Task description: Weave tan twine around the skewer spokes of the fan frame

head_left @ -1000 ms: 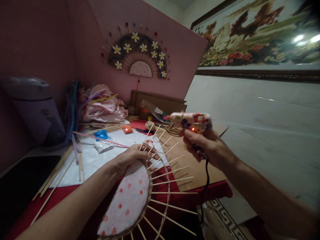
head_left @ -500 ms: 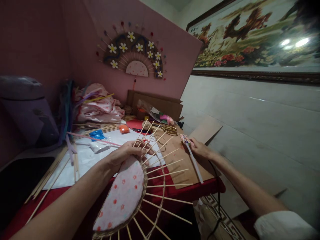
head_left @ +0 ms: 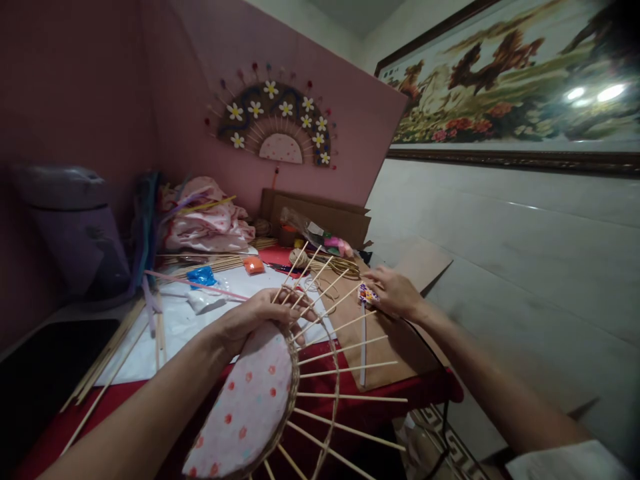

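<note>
My left hand [head_left: 273, 313] grips the upper end of a half-round fan frame, its fingers among the thin wooden sticks [head_left: 357, 398]. The frame has a white half-disc panel [head_left: 245, 400] with red dots and a twine-wrapped edge. A second twine arc [head_left: 336, 373] crosses the sticks farther out. My right hand [head_left: 397, 293] is closed at a colourful patterned hot glue gun [head_left: 369, 293], low over the brown cardboard. A long whitish glue stick [head_left: 363, 353] sticks out of its rear. The gun's handle is mostly hidden by my fingers.
Orange [head_left: 253, 265] and blue packets [head_left: 201, 277] lie on white paper beside bundled sticks [head_left: 110, 353]. Behind are crumpled dotted cloth [head_left: 207, 220], a twine ball [head_left: 299, 259] and scissors [head_left: 283, 268]. A flower-trimmed fan [head_left: 280, 110] hangs on the pink wall. A dark cord [head_left: 433, 340] runs off the table.
My right hand has brought the glue gun left and down towards the cardboard, and the glue stick has swung to nearly upright in view. My left hand keeps its hold on the fan frame.
</note>
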The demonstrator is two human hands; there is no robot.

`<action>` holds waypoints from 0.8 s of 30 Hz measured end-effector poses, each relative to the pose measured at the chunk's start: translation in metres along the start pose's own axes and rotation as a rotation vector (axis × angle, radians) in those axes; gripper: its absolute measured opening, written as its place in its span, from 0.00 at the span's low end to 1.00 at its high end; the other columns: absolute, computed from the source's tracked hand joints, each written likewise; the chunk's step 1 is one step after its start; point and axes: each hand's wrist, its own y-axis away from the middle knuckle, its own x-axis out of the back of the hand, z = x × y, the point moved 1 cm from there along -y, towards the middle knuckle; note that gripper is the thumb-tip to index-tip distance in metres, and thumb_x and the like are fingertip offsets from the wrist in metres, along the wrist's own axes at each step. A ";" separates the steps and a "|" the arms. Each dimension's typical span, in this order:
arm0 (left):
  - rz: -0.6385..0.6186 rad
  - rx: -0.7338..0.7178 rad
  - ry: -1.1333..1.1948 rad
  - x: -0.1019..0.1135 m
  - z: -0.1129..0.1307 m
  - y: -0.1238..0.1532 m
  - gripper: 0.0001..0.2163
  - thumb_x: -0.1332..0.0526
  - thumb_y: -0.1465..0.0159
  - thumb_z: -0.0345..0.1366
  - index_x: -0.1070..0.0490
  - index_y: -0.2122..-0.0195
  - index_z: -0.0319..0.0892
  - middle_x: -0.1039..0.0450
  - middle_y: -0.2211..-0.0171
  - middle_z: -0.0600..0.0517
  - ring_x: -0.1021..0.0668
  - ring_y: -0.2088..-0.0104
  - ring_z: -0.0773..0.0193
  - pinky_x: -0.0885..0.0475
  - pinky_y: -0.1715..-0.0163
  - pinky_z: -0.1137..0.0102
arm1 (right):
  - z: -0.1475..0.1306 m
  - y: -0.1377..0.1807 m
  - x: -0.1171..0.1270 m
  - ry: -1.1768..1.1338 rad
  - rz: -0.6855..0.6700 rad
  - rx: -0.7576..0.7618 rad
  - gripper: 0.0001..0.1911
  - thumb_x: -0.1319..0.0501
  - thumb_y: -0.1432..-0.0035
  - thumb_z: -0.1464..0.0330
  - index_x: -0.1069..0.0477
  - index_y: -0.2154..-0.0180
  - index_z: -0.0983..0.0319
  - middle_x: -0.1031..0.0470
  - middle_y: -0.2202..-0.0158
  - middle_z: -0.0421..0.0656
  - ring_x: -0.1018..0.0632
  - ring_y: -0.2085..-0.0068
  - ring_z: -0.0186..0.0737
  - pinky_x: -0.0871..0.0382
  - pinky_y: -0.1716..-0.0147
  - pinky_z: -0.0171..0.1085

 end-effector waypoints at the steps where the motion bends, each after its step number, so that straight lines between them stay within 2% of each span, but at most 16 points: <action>1: -0.007 -0.003 0.005 -0.002 0.001 0.001 0.09 0.39 0.46 0.28 0.26 0.63 0.34 0.25 0.62 0.42 0.23 0.74 0.64 0.29 0.71 0.70 | -0.015 -0.003 0.000 -0.207 0.014 0.086 0.14 0.47 0.42 0.66 0.28 0.58 0.62 0.28 0.55 0.49 0.28 0.54 0.44 0.37 0.54 0.43; 2: -0.012 -0.010 0.020 -0.004 0.001 0.002 0.09 0.39 0.46 0.27 0.26 0.63 0.34 0.25 0.62 0.43 0.23 0.74 0.65 0.29 0.71 0.70 | -0.030 -0.006 -0.002 -0.413 -0.018 0.169 0.13 0.47 0.41 0.65 0.28 0.58 0.61 0.28 0.54 0.48 0.29 0.52 0.43 0.38 0.51 0.43; 5: -0.020 -0.013 0.068 -0.009 0.002 0.004 0.09 0.39 0.46 0.26 0.26 0.63 0.34 0.25 0.64 0.44 0.24 0.75 0.66 0.29 0.71 0.70 | -0.072 -0.015 -0.011 -0.903 -0.160 0.275 0.18 0.44 0.42 0.63 0.33 0.50 0.58 0.33 0.46 0.46 0.33 0.45 0.41 0.40 0.47 0.43; 8: -0.041 0.002 0.083 -0.010 0.001 0.004 0.10 0.39 0.47 0.27 0.26 0.63 0.34 0.25 0.66 0.45 0.23 0.75 0.65 0.29 0.73 0.71 | -0.100 -0.022 -0.021 -1.173 -0.361 0.322 0.24 0.41 0.44 0.61 0.37 0.46 0.55 0.37 0.42 0.44 0.37 0.42 0.41 0.43 0.44 0.42; 10: -0.050 0.005 0.088 -0.010 0.000 0.004 0.10 0.39 0.46 0.27 0.26 0.62 0.33 0.26 0.67 0.44 0.23 0.75 0.65 0.29 0.73 0.71 | -0.109 -0.026 -0.027 -1.245 -0.478 0.318 0.24 0.40 0.46 0.59 0.36 0.48 0.55 0.34 0.45 0.44 0.34 0.44 0.42 0.42 0.46 0.42; 13: -0.050 -0.006 0.097 -0.011 0.000 0.004 0.09 0.39 0.46 0.27 0.25 0.64 0.32 0.25 0.67 0.43 0.24 0.75 0.65 0.29 0.73 0.72 | -0.111 -0.032 -0.034 -1.217 -0.534 0.267 0.17 0.39 0.47 0.58 0.29 0.57 0.58 0.27 0.57 0.43 0.27 0.54 0.39 0.37 0.52 0.40; 15: -0.050 -0.014 0.098 -0.012 0.000 0.004 0.09 0.39 0.47 0.26 0.25 0.64 0.32 0.25 0.67 0.42 0.24 0.75 0.65 0.29 0.73 0.72 | -0.110 -0.034 -0.038 -1.235 -0.543 0.219 0.14 0.38 0.48 0.58 0.28 0.63 0.60 0.28 0.66 0.40 0.26 0.64 0.35 0.34 0.59 0.36; 18: -0.051 -0.004 0.102 -0.013 0.000 0.004 0.10 0.39 0.47 0.26 0.26 0.63 0.32 0.25 0.69 0.43 0.23 0.76 0.64 0.29 0.73 0.71 | -0.109 -0.035 -0.042 -1.312 -0.582 0.124 0.16 0.35 0.54 0.55 0.31 0.70 0.61 0.32 0.75 0.36 0.30 0.74 0.31 0.34 0.71 0.33; 21: -0.043 0.011 0.095 -0.012 -0.001 0.003 0.11 0.39 0.47 0.26 0.26 0.62 0.32 0.25 0.68 0.42 0.24 0.76 0.63 0.29 0.74 0.71 | -0.113 -0.032 -0.043 -1.348 -0.561 0.055 0.20 0.31 0.61 0.55 0.34 0.73 0.61 0.34 0.78 0.35 0.32 0.77 0.30 0.36 0.76 0.32; 24: -0.035 0.013 0.091 -0.012 0.000 0.003 0.12 0.38 0.48 0.27 0.26 0.61 0.33 0.25 0.67 0.42 0.23 0.75 0.63 0.29 0.74 0.71 | -0.116 -0.029 -0.041 -1.381 -0.536 0.025 0.21 0.30 0.62 0.57 0.35 0.73 0.62 0.34 0.78 0.35 0.33 0.79 0.28 0.38 0.80 0.30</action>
